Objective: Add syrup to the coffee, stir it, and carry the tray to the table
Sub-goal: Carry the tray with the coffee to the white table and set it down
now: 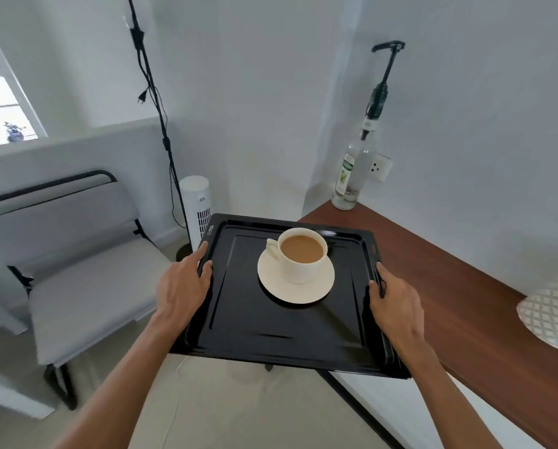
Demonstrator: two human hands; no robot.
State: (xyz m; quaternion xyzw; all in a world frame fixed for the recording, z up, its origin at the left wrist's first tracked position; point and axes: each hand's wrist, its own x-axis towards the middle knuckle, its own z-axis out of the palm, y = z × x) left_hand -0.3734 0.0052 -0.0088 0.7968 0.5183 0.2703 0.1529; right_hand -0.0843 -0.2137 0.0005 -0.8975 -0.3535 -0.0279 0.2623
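Note:
I hold a black metal tray in the air in front of me, level, partly over the floor and partly over a brown wooden table. My left hand grips the tray's left rim and my right hand grips its right rim. On the tray's far half stands a cream cup of milky coffee on a cream saucer, handle to the left. A clear syrup bottle with a black pump stands on the table's far corner, against the wall.
A grey cushioned chair with a black frame stands at the left. A white tower fan and a black stand with cables are by the far wall. A patterned white object lies on the table at the right edge.

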